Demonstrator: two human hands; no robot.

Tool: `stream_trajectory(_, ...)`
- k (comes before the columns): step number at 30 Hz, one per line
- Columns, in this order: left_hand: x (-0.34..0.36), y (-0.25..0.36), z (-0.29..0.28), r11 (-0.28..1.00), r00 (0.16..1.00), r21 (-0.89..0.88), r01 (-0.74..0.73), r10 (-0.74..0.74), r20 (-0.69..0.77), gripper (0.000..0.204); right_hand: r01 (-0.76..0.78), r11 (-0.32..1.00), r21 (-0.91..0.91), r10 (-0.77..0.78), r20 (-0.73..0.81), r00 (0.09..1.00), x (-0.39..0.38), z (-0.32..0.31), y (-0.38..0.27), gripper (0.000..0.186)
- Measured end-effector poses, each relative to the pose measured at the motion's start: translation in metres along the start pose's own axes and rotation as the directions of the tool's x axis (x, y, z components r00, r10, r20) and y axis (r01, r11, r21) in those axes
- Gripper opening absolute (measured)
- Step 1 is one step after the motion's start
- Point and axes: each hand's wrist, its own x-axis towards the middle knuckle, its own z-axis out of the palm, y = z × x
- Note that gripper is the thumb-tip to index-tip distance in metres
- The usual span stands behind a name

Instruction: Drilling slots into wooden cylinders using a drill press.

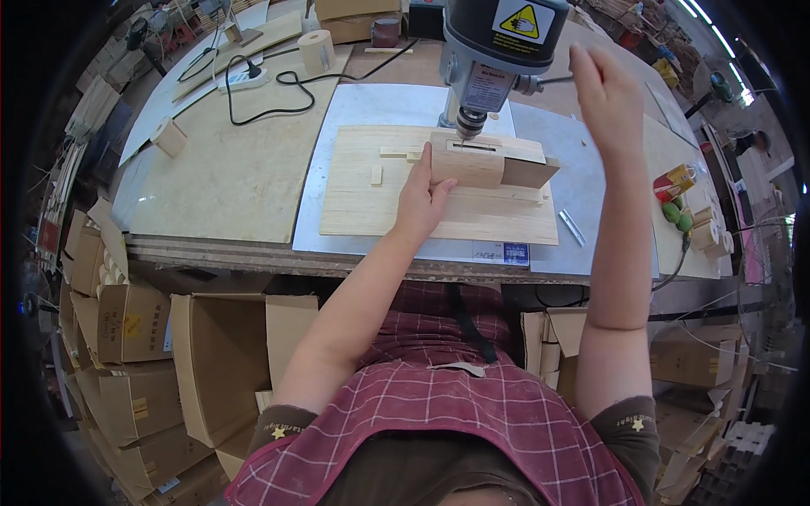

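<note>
My left hand point(424, 202) grips a pale wooden block point(464, 170) with a long slot in its top, thumb on the front face and fingers at its left end. The block is under the chuck point(471, 123) of a grey drill press point(472, 72), against a darker angled piece point(527, 174), on a wide light board point(363, 211). Small wooden strips point(376, 175) are beside it. My right hand point(606, 97) is raised at the right of the press head, closed on its lever point(553, 80).
A metal sheet point(316, 228) underlies the board, with a metal bar point(571, 228) on the right. A power strip with cables point(243, 81), wooden rolls point(316, 52), a bottle-like red container point(672, 182) and green objects point(677, 215) surround it. Cardboard boxes point(224, 363) stand below the bench.
</note>
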Motion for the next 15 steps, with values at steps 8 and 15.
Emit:
stream_trajectory(8,-0.002,0.0,0.001,1.0,0.999,-0.003,-0.031,0.031,-0.009,0.066,-0.035,0.989,0.143,0.063,-0.195,0.979,-0.073,0.021,-0.017,0.016)
stream_trajectory(15,0.0,-0.001,0.001,1.0,1.0,0.018,-0.022,0.022,-0.004,0.066,0.088,0.961,0.262,-0.004,-0.306,0.952,-0.112,0.057,0.0,0.003)
